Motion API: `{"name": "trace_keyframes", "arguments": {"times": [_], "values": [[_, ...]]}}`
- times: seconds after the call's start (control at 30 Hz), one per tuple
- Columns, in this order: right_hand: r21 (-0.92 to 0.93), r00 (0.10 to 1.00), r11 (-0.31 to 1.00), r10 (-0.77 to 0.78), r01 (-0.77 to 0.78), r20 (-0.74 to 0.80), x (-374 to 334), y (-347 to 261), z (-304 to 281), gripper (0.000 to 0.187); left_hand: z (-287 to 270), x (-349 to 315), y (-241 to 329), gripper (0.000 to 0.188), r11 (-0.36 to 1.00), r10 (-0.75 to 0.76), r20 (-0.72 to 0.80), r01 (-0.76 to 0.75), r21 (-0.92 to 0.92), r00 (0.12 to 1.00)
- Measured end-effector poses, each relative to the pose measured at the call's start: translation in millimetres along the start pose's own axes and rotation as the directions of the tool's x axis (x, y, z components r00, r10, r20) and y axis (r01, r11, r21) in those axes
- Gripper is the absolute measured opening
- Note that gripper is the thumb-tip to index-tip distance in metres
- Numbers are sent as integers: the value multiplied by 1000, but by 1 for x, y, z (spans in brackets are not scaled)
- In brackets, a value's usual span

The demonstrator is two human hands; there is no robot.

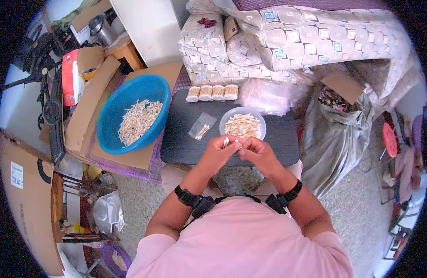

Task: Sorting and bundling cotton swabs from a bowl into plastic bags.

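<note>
My left hand [219, 153] is closed on a few cotton swabs [227, 141], whose white tips stick up above the fingers. Close beside it, my right hand [257, 154] pinches at a small white tip; most of what it holds is hidden by the fingers. Just beyond both hands stands a white bowl [222, 121] heaped with loose cotton swabs [242, 126]. A clear plastic bag [197, 124] with several swabs in it lies left of the bowl. At the table's far edge, packed bundles of swabs [212, 93] sit in a row beside a pile of clear plastic bags [265, 98].
The dark table [181, 143] stands before me. On its left, a big blue basin [163, 111] of loose swabs rests on cardboard [146, 160]. A patterned sofa [310, 39] is behind the table, and a grey cloth sack [331, 143] lies to the right.
</note>
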State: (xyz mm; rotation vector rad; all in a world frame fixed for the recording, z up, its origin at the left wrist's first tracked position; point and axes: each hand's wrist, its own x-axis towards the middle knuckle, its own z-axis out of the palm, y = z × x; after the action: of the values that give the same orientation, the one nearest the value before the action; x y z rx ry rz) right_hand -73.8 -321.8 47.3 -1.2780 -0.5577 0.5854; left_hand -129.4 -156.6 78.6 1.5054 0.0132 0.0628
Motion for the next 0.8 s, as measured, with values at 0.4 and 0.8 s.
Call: {"name": "trace_keyframes", "arguments": {"times": [0.4, 0.8], "values": [[-214, 971, 966, -180, 144, -159, -7, -15, -1, 7, 7, -8, -19, 15, 985, -31, 14, 28, 168, 999], [-186, 987, 979, -110, 87, -117, -13, -18, 6, 9, 4, -7, -3, 14, 999, -35, -43, 35, 20, 998]]}}
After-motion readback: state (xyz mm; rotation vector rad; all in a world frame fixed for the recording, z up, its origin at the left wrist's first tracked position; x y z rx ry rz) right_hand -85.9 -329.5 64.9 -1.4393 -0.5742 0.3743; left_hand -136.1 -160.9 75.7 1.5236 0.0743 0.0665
